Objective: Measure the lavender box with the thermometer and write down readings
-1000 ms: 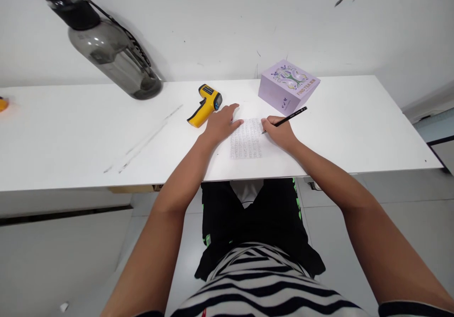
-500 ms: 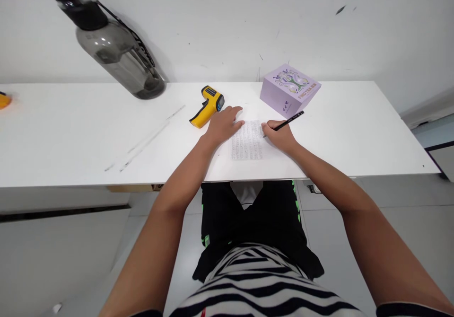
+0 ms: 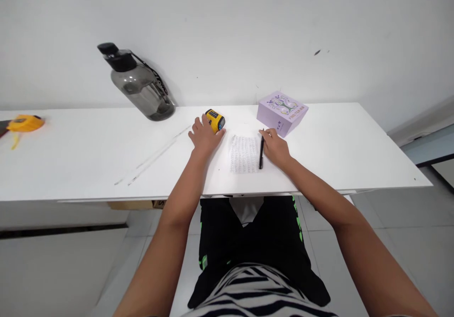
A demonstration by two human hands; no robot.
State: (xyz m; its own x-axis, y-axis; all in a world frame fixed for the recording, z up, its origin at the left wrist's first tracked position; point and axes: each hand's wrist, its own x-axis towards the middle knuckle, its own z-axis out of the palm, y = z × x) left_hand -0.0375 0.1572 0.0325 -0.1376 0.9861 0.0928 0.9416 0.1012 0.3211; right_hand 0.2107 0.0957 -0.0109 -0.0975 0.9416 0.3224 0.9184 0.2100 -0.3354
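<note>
My left hand [image 3: 205, 137] lies over the handle of a yellow and black infrared thermometer [image 3: 215, 119], its fingers spread and the thumb beside the thermometer's front end. The hand hides most of the handle. My right hand [image 3: 276, 147] has its fingers bent at the upper end of a black pen [image 3: 261, 154]. The pen points nearly straight toward me, along the right edge of a thin sheet of paper [image 3: 244, 155] with rows of handwriting. Whether the pen also rests on the table cannot be made out.
A lilac box [image 3: 278, 116] with printed lettering stands behind my right hand. A grey water bottle [image 3: 145, 90] with a black lid is at the back left. An orange-yellow tape measure [image 3: 26, 123] lies far left on the white table [image 3: 340, 156], which meets a wall.
My left hand has moved from the paper's upper edge onto the thermometer. The pen has turned from a writing slant to lie along the paper's side. The view has shifted.
</note>
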